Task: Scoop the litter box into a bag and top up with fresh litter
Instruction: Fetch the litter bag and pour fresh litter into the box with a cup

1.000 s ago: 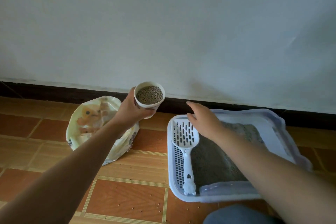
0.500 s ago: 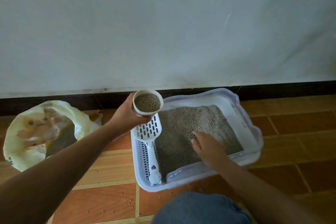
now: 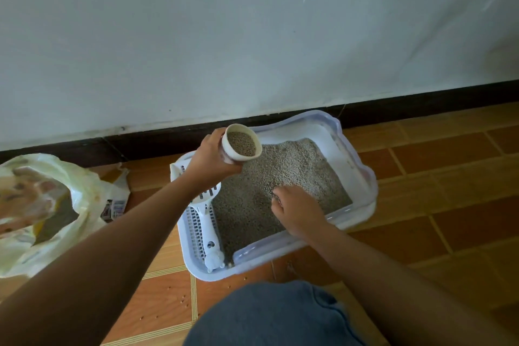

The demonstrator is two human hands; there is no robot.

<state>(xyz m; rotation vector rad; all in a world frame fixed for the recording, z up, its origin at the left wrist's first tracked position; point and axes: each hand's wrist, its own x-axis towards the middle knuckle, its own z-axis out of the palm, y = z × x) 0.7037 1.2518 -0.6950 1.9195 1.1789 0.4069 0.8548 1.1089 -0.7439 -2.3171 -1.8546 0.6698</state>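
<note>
A pale blue-white litter box (image 3: 361,166) sits on the tiled floor by the wall, filled with grey litter (image 3: 292,166). My left hand (image 3: 209,161) grips a white cup (image 3: 241,146) full of litter, tilted slightly over the box's far left part. My right hand (image 3: 297,211) rests on the litter near the front, fingers curled down into the grains. A white slotted scoop (image 3: 209,222) lies along the box's left side, its head partly hidden under my left wrist. The yellowish litter bag (image 3: 42,205) lies open at the left.
A white wall with a dark skirting board (image 3: 421,101) runs right behind the box. Loose grains dot the orange floor tiles (image 3: 168,298) in front. My knee in blue fabric (image 3: 269,317) is at the bottom edge, close to the box's front rim.
My left hand has carried the full cup from beside the bag to above the litter in the box. My right hand dropped from the box's rim onto the litter surface.
</note>
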